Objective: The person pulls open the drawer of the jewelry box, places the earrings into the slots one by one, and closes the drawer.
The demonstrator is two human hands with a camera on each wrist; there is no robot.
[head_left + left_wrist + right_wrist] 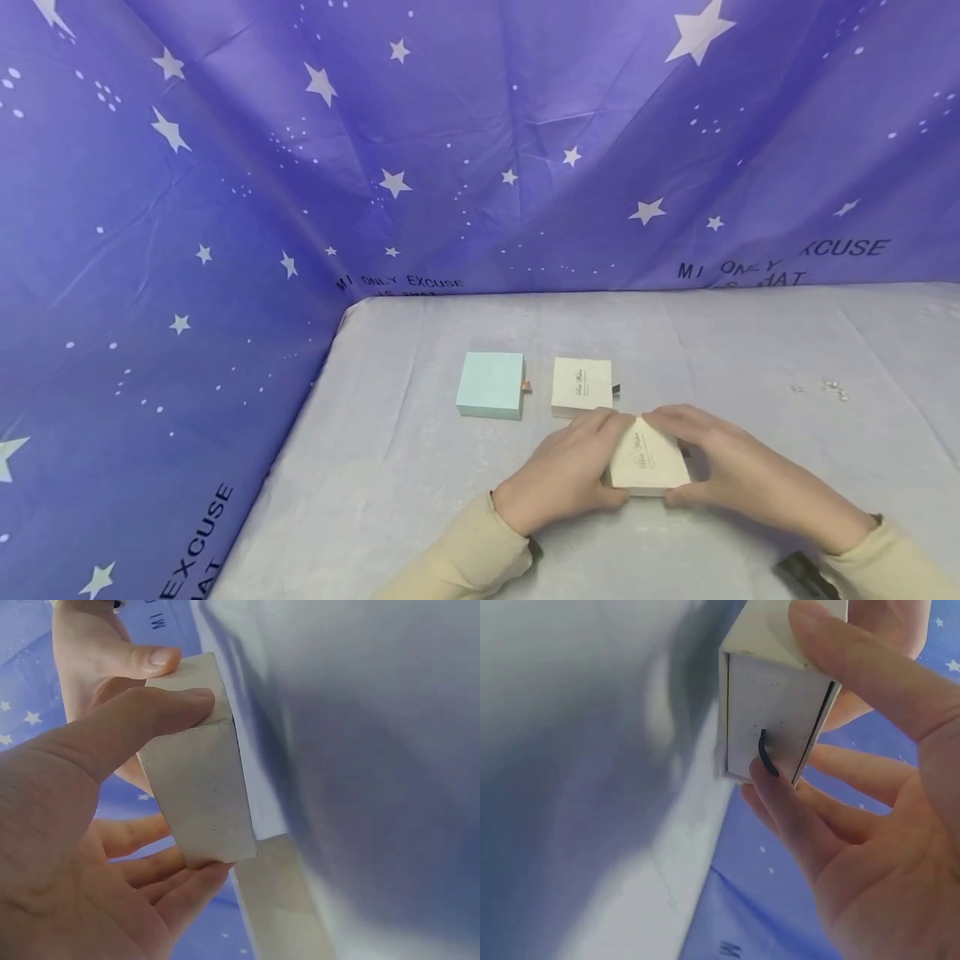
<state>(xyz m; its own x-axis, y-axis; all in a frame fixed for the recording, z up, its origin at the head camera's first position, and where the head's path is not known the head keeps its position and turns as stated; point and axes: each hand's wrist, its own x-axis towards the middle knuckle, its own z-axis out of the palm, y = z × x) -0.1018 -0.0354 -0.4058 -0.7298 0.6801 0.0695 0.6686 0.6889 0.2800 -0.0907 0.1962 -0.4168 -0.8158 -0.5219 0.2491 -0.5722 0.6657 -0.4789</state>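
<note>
A small white drawer box (pixel 647 467) with dark lettering on its lid lies between both hands near the front of the table. My left hand (pixel 558 473) grips its left side, thumb at the near edge and fingers at the far corner. From the right, my right hand (pixel 727 467) holds the same box, thumb likewise on the near side. In the right wrist view, the drawer front shows a black ribbon pull (pixel 764 754), with a fingertip right at it. The drawer is seated inside its sleeve. Plain white is the box end in the left wrist view.
Just behind the held box stands a matching white box (pixel 582 383) with a black tab. Left of it is a mint-green box (pixel 491 385) with an orange tab. Several tiny shiny pieces (pixel 834 389) lie at the right. A purple star-patterned cloth (pixel 480 150) hangs behind the table.
</note>
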